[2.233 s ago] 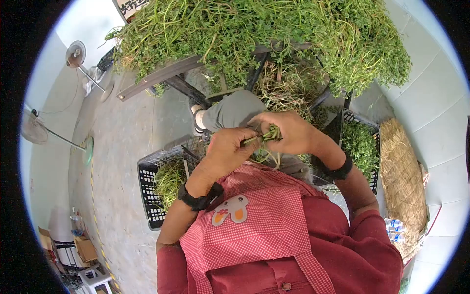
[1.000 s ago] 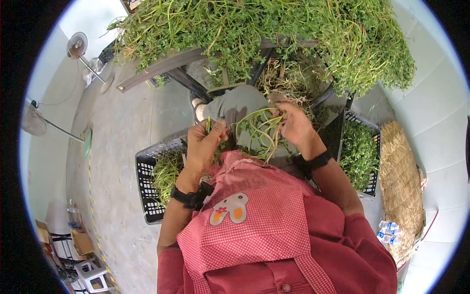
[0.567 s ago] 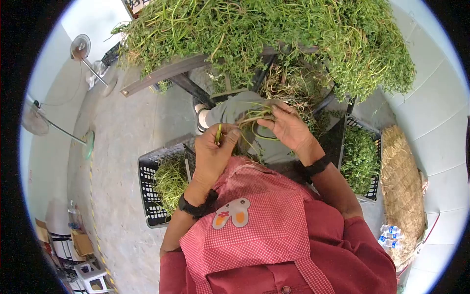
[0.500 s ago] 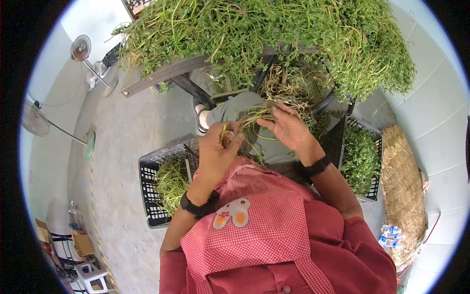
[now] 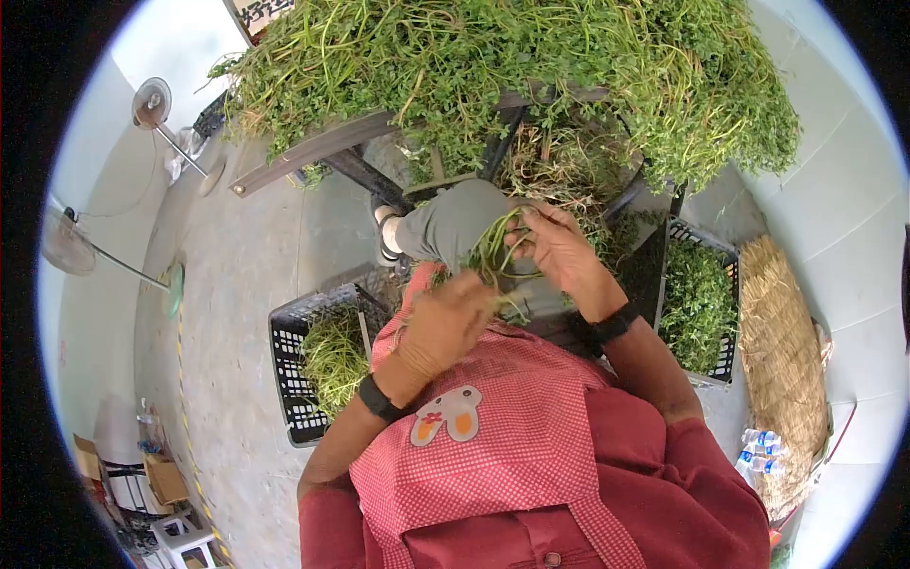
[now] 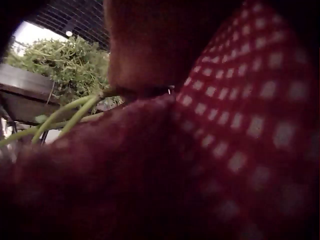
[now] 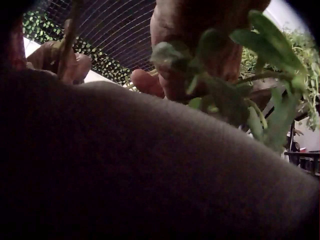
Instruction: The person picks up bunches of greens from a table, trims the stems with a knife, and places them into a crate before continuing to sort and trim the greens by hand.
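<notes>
In the head view, my right hand (image 5: 564, 251) pinches a loose bunch of thin green stems (image 5: 491, 251) in front of the lap. The stems loop down from its fingers, a few leaves at the lower end. My left hand (image 5: 441, 327) is blurred, its fingertips right at the lower stems, back of the hand toward the camera. Pale green stems (image 6: 77, 115) stick out from under its fingers in the left wrist view. Leaves (image 7: 270, 95) hang before my right hand (image 7: 200, 45) in the right wrist view, and the left hand (image 7: 60, 62) shows farther left.
A big heap of leafy greens (image 5: 531, 57) covers the table ahead. Discarded stalks (image 5: 559, 171) lie on the floor beneath it. Black crates hold stems (image 5: 332, 365) at left and leafy greens (image 5: 701, 303) at right. A straw bundle (image 5: 782, 351) and water bottles (image 5: 761, 450) lie farther right.
Both hands worked close together, then parted with stems in each. The left hand has since swung inward and down over the apron, while the right stays nearly in place with its stems.
</notes>
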Demonstrator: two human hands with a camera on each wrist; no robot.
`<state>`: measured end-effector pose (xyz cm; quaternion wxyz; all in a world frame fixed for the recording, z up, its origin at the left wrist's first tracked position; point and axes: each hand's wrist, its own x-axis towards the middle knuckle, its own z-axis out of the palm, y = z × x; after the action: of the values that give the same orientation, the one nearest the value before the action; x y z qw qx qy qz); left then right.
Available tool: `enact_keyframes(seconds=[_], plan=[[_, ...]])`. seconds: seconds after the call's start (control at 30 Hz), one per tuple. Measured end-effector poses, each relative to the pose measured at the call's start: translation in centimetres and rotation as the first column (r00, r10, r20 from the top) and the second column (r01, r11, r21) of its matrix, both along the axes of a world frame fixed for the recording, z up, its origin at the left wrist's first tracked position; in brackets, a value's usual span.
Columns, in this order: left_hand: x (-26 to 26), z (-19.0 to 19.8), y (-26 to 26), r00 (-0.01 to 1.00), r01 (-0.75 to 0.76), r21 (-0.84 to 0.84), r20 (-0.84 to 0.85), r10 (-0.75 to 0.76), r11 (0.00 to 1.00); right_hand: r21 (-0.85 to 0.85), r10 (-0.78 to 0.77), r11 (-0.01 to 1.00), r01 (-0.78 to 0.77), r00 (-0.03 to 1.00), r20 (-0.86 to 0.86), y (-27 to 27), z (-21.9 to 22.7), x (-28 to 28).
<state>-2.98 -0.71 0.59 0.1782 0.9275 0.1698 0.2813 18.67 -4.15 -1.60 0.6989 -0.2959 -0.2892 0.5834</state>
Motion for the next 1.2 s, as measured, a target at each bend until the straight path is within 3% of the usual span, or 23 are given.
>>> enact_keyframes(seconds=[0.03,0.1,0.17,0.2,0.27,0.3,0.37,0.4,0.43,0.5,0.53,0.7,0.83,0.9,0.93,0.97,1.0,1.03,1.07,1.1,1.13,1.17,1.2], plan=[[0.0,-0.1,-0.4,0.987,0.136,0.112,-0.098,-0.125,0.984,-0.017,0.002,1.000,-0.002,1.000,0.010,0.0,0.1,-0.1],[-0.1,0.2,-0.7,0.980,0.174,0.146,-0.121,-0.157,0.974,-0.035,-0.013,0.999,0.014,0.999,0.041,0.0,0.2,-0.4],[0.1,1.1,-0.5,0.968,0.232,-0.160,-0.057,-0.244,0.959,-0.055,-0.029,0.998,0.033,0.997,0.072,-0.2,0.4,-0.7],[0.2,1.5,-0.3,0.968,0.233,-0.161,-0.056,-0.245,0.959,-0.061,-0.040,0.997,0.046,0.994,0.099,-0.3,0.7,-0.7],[0.4,2.2,0.5,0.992,0.037,-0.312,0.124,0.002,0.949,-0.068,-0.048,0.996,0.057,0.991,0.124,-0.4,0.8,-0.8],[0.5,2.2,1.2,0.992,0.034,-0.315,0.123,0.006,0.949,-0.085,-0.056,0.994,0.073,0.982,0.183,-0.5,0.7,-0.9],[1.0,2.3,2.7,0.949,-0.064,-0.537,0.229,0.218,0.841,-0.095,-0.060,0.992,0.085,0.968,0.242,-0.3,0.9,-1.0],[1.3,2.4,2.9,0.946,-0.070,-0.627,0.204,0.251,0.776,-0.075,-0.062,0.993,0.086,0.961,0.268,-0.4,1.2,-1.2],[1.8,2.2,2.9,0.946,-0.070,-0.625,0.206,0.251,0.778,-0.057,-0.067,0.995,0.087,0.953,0.294,-0.4,1.5,-1.5],[2.6,1.5,3.0,0.943,0.163,-0.801,0.299,0.149,0.576,-0.061,-0.085,0.992,0.111,0.941,0.327,-0.5,2.0,-1.8],[2.8,1.7,3.0,0.942,0.164,-0.800,0.301,0.149,0.577,-0.066,-0.080,0.992,0.108,0.937,0.340,-0.5,2.2,-1.9],[2.4,3.3,2.5,0.977,0.156,-0.925,0.197,0.087,0.345,-0.051,-0.076,0.993,0.107,0.903,0.422,-0.6,3.3,-2.2],[2.5,2.1,3.2,0.979,0.179,-0.939,0.198,0.038,0.294,-0.024,-0.100,0.992,0.127,0.872,0.480,-0.4,3.3,-2.3],[3.0,1.5,3.1,0.976,0.175,-0.839,0.218,0.024,0.515,-0.015,-0.091,0.993,0.114,0.864,0.496,-0.5,3.6,-2.4],[3.1,1.3,3.1,0.975,0.175,-0.840,0.219,0.027,0.514,-0.019,-0.134,0.983,0.180,0.792,0.595,-0.8,4.2,-2.6],[3.2,1.1,3.2,0.980,0.101,-0.767,0.186,0.070,0.633,-0.014,-0.168,0.970,0.245,0.707,0.687,-0.9,4.5,-2.9],[3.3,0.9,3.4,0.980,0.020,-0.677,0.159,0.120,0.736,-0.017,-0.163,0.970,0.241,0.706,0.689,-0.9,4.4,-3.3],[3.3,0.4,3.8,0.979,0.017,-0.678,0.161,0.126,0.735,0.305,-0.391,0.918,0.254,0.451,0.803,-0.8,4.3,-3.7],[3.3,-0.3,4.4,0.963,-0.051,-0.727,0.146,0.226,0.685,0.594,-0.615,0.788,0.164,0.170,0.770,-0.8,4.4,-4.3],[3.3,-1.0,5.0,0.938,-0.114,-0.772,0.125,0.325,0.626,0.593,-0.613,0.790,0.158,0.173,0.771,-1.1,4.7,-4.7],[3.2,-1.8,5.9,0.906,-0.167,-0.842,0.074,0.416,0.513,0.430,-0.481,0.875,0.223,0.296,0.825,-1.7,5.8,-5.2],[3.1,-1.0,5.6,0.907,-0.168,-0.841,0.072,0.414,0.514,0.248,-0.344,0.931,0.267,0.420,0.840,-2.2,6.8,-5.5],[3.0,-0.1,5.3,0.864,-0.012,-0.932,0.173,0.474,0.362,0.090,-0.247,0.956,0.280,0.599,0.762,-2.1,7.7,-4.9]])
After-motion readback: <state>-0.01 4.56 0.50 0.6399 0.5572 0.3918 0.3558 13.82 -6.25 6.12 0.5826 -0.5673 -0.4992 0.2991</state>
